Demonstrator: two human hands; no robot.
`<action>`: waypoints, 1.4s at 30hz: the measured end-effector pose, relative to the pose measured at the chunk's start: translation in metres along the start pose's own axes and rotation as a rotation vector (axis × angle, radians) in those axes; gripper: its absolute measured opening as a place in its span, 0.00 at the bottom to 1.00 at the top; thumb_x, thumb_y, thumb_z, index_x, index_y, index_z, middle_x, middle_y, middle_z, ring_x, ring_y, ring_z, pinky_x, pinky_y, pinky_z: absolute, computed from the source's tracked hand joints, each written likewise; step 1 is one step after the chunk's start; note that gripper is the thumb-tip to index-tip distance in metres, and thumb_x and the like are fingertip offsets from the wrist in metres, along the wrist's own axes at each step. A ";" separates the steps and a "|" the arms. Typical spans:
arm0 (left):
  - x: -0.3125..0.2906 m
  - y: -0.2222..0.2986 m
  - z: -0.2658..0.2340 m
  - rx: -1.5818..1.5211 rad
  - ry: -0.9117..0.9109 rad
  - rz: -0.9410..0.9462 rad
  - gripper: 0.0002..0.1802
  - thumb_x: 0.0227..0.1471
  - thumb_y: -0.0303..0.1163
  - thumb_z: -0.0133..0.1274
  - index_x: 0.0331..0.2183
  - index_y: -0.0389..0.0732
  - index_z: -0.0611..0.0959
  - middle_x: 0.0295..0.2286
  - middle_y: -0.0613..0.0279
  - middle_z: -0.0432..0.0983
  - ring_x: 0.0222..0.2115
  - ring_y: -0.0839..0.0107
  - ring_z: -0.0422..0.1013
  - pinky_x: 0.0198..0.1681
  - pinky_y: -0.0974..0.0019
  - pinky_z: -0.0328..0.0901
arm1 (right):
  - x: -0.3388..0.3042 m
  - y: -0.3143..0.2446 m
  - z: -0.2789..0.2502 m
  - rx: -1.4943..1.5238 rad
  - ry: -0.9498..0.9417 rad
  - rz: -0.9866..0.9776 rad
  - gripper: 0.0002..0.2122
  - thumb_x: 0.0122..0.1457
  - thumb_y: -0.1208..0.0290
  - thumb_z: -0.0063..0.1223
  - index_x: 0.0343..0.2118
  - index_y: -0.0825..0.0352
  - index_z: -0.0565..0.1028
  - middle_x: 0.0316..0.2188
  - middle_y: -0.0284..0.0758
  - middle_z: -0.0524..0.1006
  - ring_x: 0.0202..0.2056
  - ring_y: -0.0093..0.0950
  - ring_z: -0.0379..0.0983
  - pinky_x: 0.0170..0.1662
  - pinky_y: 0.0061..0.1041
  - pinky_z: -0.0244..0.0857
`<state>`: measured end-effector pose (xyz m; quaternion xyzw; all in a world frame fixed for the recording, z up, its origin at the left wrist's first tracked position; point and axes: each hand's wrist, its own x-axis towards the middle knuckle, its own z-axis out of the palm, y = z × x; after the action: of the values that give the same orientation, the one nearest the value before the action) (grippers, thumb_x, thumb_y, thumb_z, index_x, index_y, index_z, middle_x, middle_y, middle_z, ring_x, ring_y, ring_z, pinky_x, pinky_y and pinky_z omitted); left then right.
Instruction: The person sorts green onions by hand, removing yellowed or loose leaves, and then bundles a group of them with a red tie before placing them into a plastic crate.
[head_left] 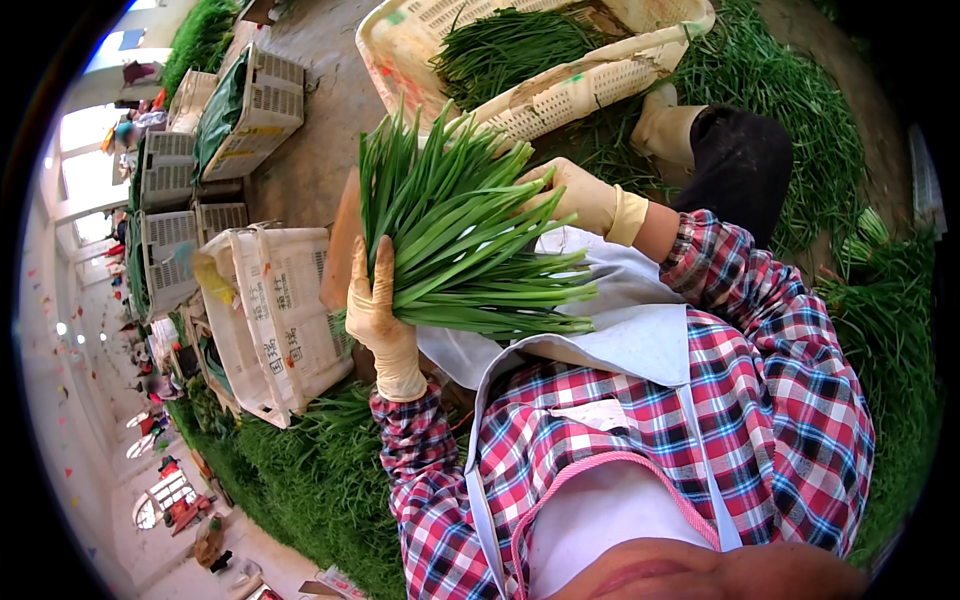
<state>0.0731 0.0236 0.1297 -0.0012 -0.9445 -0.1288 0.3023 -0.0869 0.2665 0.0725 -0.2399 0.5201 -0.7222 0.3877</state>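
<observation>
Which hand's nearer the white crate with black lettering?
Left. The left hand, holding the chive-like bunch, is just right of the white crate in view; the right hand is farther right, across the bunch.

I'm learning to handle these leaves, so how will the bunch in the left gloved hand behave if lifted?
The leaf bunch will probably bend easily, since its leaves look long and thin. It may splay if held loosely, as it fans out widely.

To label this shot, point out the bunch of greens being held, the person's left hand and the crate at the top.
Bunch of greens (465,240): head view, middle of the leaves.
Left hand (378,320): head view, middle of the glove.
Crate (597,96): head view, side wall.
</observation>
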 end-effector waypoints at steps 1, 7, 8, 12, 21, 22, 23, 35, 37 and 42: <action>0.000 0.002 0.002 -0.003 -0.017 0.001 0.27 0.48 0.21 0.57 0.52 0.43 0.80 0.53 0.49 0.71 0.52 0.55 0.70 0.55 0.60 0.67 | -0.001 0.003 -0.002 0.109 0.037 0.057 0.09 0.57 0.73 0.61 0.39 0.70 0.81 0.32 0.32 0.82 0.31 0.17 0.74 0.35 0.18 0.69; -0.005 -0.004 0.009 -0.070 0.021 -0.036 0.29 0.44 0.24 0.59 0.52 0.47 0.80 0.53 0.51 0.72 0.49 0.55 0.73 0.50 0.61 0.69 | -0.014 -0.023 -0.004 0.402 -0.037 0.211 0.13 0.59 0.65 0.60 0.39 0.71 0.80 0.30 0.33 0.81 0.25 0.16 0.72 0.28 0.14 0.65; -0.005 -0.001 0.009 -0.100 0.010 -0.070 0.28 0.48 0.20 0.56 0.53 0.45 0.79 0.54 0.52 0.70 0.52 0.57 0.70 0.54 0.61 0.66 | -0.019 -0.026 -0.007 0.465 -0.082 0.248 0.14 0.60 0.63 0.60 0.39 0.71 0.80 0.30 0.33 0.81 0.24 0.15 0.71 0.27 0.13 0.64; -0.010 -0.004 0.011 -0.147 0.033 -0.166 0.28 0.50 0.17 0.54 0.54 0.44 0.78 0.55 0.54 0.69 0.54 0.60 0.68 0.58 0.62 0.63 | -0.023 -0.024 -0.012 0.121 -0.123 0.343 0.16 0.60 0.60 0.60 0.39 0.71 0.80 0.25 0.27 0.77 0.21 0.13 0.63 0.25 0.12 0.60; -0.001 0.002 0.011 -0.004 0.003 0.020 0.33 0.39 0.25 0.62 0.52 0.49 0.81 0.52 0.49 0.73 0.46 0.53 0.75 0.48 0.61 0.70 | 0.002 0.009 0.003 -0.471 -0.220 -0.381 0.16 0.60 0.70 0.56 0.50 0.68 0.75 0.52 0.39 0.74 0.52 0.28 0.69 0.57 0.29 0.64; -0.001 0.004 0.012 -0.021 -0.010 0.012 0.33 0.39 0.26 0.62 0.52 0.50 0.80 0.52 0.49 0.73 0.46 0.52 0.75 0.48 0.61 0.70 | 0.004 0.022 0.001 -0.130 -0.211 -0.288 0.15 0.59 0.72 0.57 0.49 0.68 0.76 0.50 0.39 0.76 0.49 0.27 0.71 0.54 0.29 0.66; -0.003 0.003 0.012 -0.045 -0.009 -0.010 0.33 0.39 0.25 0.62 0.52 0.49 0.81 0.51 0.49 0.73 0.46 0.52 0.74 0.49 0.60 0.70 | 0.001 0.014 0.001 -0.190 -0.201 -0.282 0.15 0.58 0.73 0.58 0.49 0.67 0.76 0.46 0.38 0.78 0.46 0.26 0.72 0.52 0.28 0.67; -0.019 -0.014 0.021 -0.197 0.025 -0.097 0.31 0.42 0.22 0.61 0.52 0.44 0.80 0.51 0.49 0.74 0.49 0.56 0.73 0.51 0.62 0.68 | -0.008 0.000 -0.056 -0.705 0.358 -0.053 0.08 0.60 0.69 0.55 0.33 0.70 0.77 0.34 0.35 0.80 0.33 0.25 0.77 0.37 0.26 0.71; -0.020 -0.014 0.018 -0.244 0.056 -0.158 0.31 0.42 0.22 0.62 0.52 0.43 0.80 0.51 0.48 0.73 0.49 0.57 0.73 0.51 0.63 0.68 | -0.016 -0.002 -0.077 -0.414 0.379 0.079 0.13 0.59 0.61 0.59 0.38 0.66 0.80 0.31 0.30 0.82 0.33 0.21 0.77 0.35 0.22 0.72; -0.022 -0.022 0.013 -0.143 0.056 -0.146 0.27 0.50 0.19 0.56 0.53 0.39 0.77 0.52 0.53 0.72 0.52 0.61 0.70 0.56 0.62 0.66 | -0.037 -0.029 -0.004 -0.157 -0.162 0.030 0.18 0.56 0.65 0.64 0.48 0.66 0.77 0.34 0.31 0.80 0.33 0.17 0.75 0.33 0.17 0.69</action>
<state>0.0819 0.0071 0.1019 0.0495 -0.9217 -0.2173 0.3176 -0.0774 0.3032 0.1006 -0.3193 0.5457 -0.6515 0.4193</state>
